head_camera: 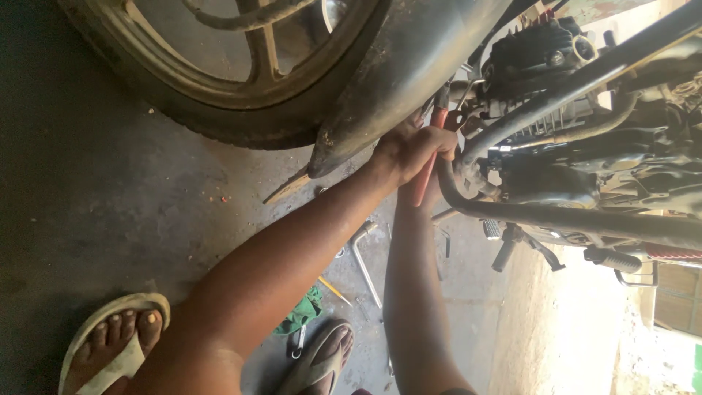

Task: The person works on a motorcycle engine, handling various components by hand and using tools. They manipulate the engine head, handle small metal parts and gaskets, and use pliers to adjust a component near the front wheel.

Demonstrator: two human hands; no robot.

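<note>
Nearest the camera, both forearms run up and away from the body toward the motorcycle. The left hand [409, 150] sits on top, its grip clenched around the red handle of a tool [426, 172]. The right hand is almost wholly hidden beneath the left – only its forearm shows, rising to the same spot – so whether its grip is clenched or loose cannot be told.

The tool lies right in the left grip. Its long axis runs steeply, from the handle end just below the fist up and slightly right to where the red reappears above the knuckles, close under the engine [541, 66]. The working end is hidden among the engine parts, so what it bites on is not visible. The left hand is plainly the nearer one to it – it is the one holding.

The tool looks slim, with a red plastic-coated handle, dull and worn; its kind cannot be told.

Just right of the grip, a dark exhaust pipe [512, 212] curves down and then runs off to the right, touching or nearly touching the fist. Just left of the grip hangs the pointed tip of the grey mudguard [395, 80], and beyond it the front wheel [219, 110].

Below the grip, on the concrete floor [110, 183], lie an L-shaped wrench [363, 260], a green rag [303, 311] and a yellow-handled tool [333, 290], between the person's two sandalled feet.
</note>
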